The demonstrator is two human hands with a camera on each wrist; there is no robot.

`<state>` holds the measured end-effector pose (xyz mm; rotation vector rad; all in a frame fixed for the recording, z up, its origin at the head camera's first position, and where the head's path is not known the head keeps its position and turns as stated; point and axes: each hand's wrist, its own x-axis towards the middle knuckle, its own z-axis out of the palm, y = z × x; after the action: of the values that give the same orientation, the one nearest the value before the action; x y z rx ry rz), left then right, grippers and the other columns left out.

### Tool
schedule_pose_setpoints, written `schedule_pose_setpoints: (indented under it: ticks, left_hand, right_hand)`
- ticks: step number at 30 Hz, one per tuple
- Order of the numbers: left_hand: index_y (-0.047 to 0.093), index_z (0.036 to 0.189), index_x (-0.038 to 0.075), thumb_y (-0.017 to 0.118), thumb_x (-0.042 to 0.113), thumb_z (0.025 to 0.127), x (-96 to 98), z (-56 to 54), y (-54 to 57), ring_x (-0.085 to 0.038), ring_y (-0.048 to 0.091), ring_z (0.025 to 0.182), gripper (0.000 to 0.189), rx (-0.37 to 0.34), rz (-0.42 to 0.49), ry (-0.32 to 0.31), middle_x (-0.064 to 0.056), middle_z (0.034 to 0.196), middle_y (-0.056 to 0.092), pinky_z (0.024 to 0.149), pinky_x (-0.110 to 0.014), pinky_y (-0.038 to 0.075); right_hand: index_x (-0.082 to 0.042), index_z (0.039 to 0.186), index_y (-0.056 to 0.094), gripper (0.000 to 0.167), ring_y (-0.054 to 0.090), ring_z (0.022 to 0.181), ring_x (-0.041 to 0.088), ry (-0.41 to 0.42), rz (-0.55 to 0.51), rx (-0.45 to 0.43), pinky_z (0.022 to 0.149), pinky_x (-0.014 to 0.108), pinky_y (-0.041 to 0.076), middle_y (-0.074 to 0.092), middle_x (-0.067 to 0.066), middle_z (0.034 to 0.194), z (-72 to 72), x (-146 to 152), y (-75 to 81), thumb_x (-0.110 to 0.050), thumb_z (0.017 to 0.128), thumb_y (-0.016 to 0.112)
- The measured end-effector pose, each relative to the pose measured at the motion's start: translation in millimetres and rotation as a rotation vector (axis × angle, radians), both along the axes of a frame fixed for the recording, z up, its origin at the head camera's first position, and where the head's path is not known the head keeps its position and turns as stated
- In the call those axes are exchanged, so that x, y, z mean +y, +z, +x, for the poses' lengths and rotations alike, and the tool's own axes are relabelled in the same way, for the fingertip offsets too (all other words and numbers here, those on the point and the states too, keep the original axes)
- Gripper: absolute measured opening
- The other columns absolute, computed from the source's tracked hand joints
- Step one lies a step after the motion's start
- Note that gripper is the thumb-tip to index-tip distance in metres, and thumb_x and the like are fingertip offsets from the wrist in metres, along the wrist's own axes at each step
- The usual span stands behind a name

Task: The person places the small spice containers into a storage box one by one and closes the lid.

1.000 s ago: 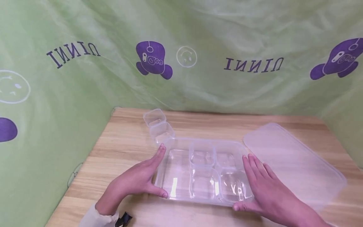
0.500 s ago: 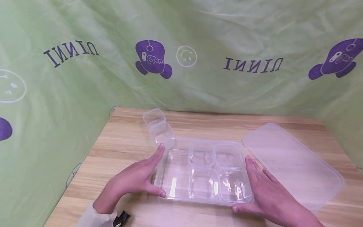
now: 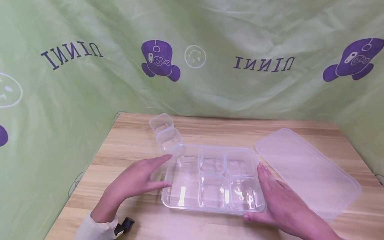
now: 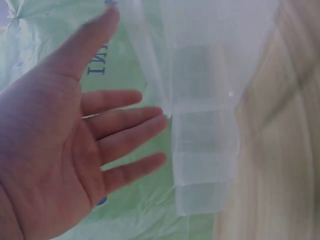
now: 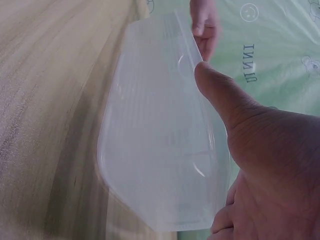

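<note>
A large clear plastic storage box (image 3: 186,180) stands on the table, with several small clear containers (image 3: 213,193) side by side in its middle and right part. At its left wall is my left hand (image 3: 132,181), fingers and thumb extended; the left wrist view shows the palm bare, the fingertips (image 4: 161,120) close to the box corner (image 4: 167,107). My right hand (image 3: 283,201) lies along the right wall with straight fingers, its thumb by the front right corner. In the right wrist view that thumb (image 5: 220,87) overlaps the box rim.
Two more small containers (image 3: 162,122) stand behind the box's back left corner, one behind the other. A flat translucent lid (image 3: 309,173) lies on the wooden table (image 3: 126,143) to the right, partly behind the right hand. Green printed cloth (image 3: 216,90) hangs behind the table.
My left hand has drawn back a little to the left, its thumb coming off the front left corner. The right hand stays by the right wall. The view has shifted slightly.
</note>
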<state>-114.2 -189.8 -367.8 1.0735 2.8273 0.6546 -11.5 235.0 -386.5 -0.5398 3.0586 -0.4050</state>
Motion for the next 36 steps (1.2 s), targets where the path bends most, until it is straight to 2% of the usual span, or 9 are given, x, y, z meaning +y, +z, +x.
schedule_pose_setpoints:
  ticks: [3, 6, 10, 12, 15, 19, 26, 31, 36]
  left_hand:
    - [0.061, 0.142, 0.008, 0.078, 0.047, 0.091, -5.5, -4.0, 3.2, -0.027, 0.063, 0.123, 0.066, 0.082, 0.083, 0.015, -0.007, 0.136, 0.066, 0.104, -0.046, 0.050]
    - [0.068, 0.131, 0.007, 0.081, 0.031, 0.091, -12.3, -10.8, 5.2, -0.026, 0.069, 0.112, 0.048, 0.126, 0.181, 0.045, -0.005, 0.128, 0.070, 0.097, -0.047, 0.055]
    - [0.072, 0.123, 0.005, 0.081, 0.017, 0.091, -19.4, -24.6, 5.9, -0.026, 0.071, 0.097, 0.035, 0.177, 0.274, 0.101, -0.004, 0.118, 0.073, 0.080, -0.046, 0.060]
    - [0.071, 0.123, 0.004, 0.081, 0.014, 0.091, -23.6, -32.4, 5.0, -0.028, 0.070, 0.099, 0.035, 0.205, 0.290, 0.126, -0.005, 0.117, 0.074, 0.077, -0.045, 0.060]
    - [0.069, 0.127, 0.001, 0.080, 0.012, 0.091, -29.5, -43.0, 3.0, -0.031, 0.069, 0.104, 0.039, 0.231, 0.289, 0.157, -0.010, 0.121, 0.072, 0.080, -0.047, 0.059]
    - [0.066, 0.131, 0.001, 0.078, 0.009, 0.092, -36.6, -54.6, -6.2, -0.034, 0.064, 0.116, 0.042, 0.274, 0.263, 0.189, -0.014, 0.127, 0.069, 0.092, -0.052, 0.054]
    - [0.064, 0.133, 0.002, 0.068, -0.002, 0.096, -48.2, -79.3, -24.3, -0.038, 0.062, 0.116, 0.038, 0.376, 0.247, 0.223, -0.017, 0.125, 0.067, 0.097, -0.055, 0.050]
    - [0.063, 0.135, 0.004, 0.065, -0.001, 0.099, -47.9, -101.4, -29.5, -0.040, 0.060, 0.118, 0.036, 0.319, 0.243, 0.246, -0.018, 0.132, 0.062, 0.093, -0.058, 0.051]
    - [0.062, 0.139, 0.006, 0.061, 0.000, 0.102, -47.2, -123.4, -38.3, -0.043, 0.052, 0.130, 0.038, 0.255, 0.239, 0.278, -0.018, 0.146, 0.054, 0.101, -0.062, 0.046]
  right_hand:
    - [0.011, 0.159, 0.011, 0.141, 0.035, 0.144, 0.047, -0.010, -0.002, -0.006, 0.107, 0.063, 0.040, 0.024, 0.033, 0.161, 3.8, -3.7, 0.8, -0.084, 0.073, 0.069]
    - [0.011, 0.160, 0.011, 0.140, 0.038, 0.142, 0.048, -0.018, -0.016, -0.014, 0.107, 0.064, 0.040, 0.023, 0.034, 0.162, 8.7, -8.2, 1.3, -0.083, 0.073, 0.069]
    - [0.011, 0.159, 0.010, 0.140, 0.044, 0.136, 0.050, -0.008, -0.024, -0.002, 0.104, 0.064, 0.043, 0.026, 0.035, 0.160, 9.3, -8.5, 0.2, -0.082, 0.073, 0.069]
    - [0.011, 0.159, 0.011, 0.140, 0.048, 0.132, 0.050, -0.009, -0.016, 0.003, 0.103, 0.063, 0.044, 0.027, 0.035, 0.160, 8.9, -8.2, 0.0, -0.083, 0.073, 0.069]
    - [0.011, 0.159, 0.011, 0.141, 0.054, 0.127, 0.050, -0.010, -0.010, 0.005, 0.101, 0.062, 0.046, 0.029, 0.035, 0.159, 8.5, -7.4, 0.7, -0.083, 0.072, 0.070]
    - [0.011, 0.159, 0.011, 0.143, 0.062, 0.115, 0.047, -0.017, -0.009, 0.005, 0.096, 0.060, 0.050, 0.034, 0.034, 0.157, 8.6, -6.2, 1.6, -0.084, 0.071, 0.070]
    - [0.009, 0.160, 0.010, 0.145, 0.068, 0.100, 0.042, -0.028, 0.003, 0.010, 0.087, 0.057, 0.055, 0.043, 0.032, 0.152, 9.6, -6.9, 0.6, -0.085, 0.068, 0.071]
    - [0.009, 0.160, 0.010, 0.145, 0.069, 0.098, 0.040, -0.033, -0.010, 0.007, 0.086, 0.056, 0.056, 0.048, 0.032, 0.148, 10.9, -6.9, 0.6, -0.084, 0.068, 0.072]
    - [0.009, 0.160, 0.008, 0.145, 0.069, 0.096, 0.040, -0.034, -0.024, 0.006, 0.085, 0.056, 0.056, 0.060, 0.033, 0.132, 10.5, -7.2, 0.0, -0.083, 0.068, 0.072]
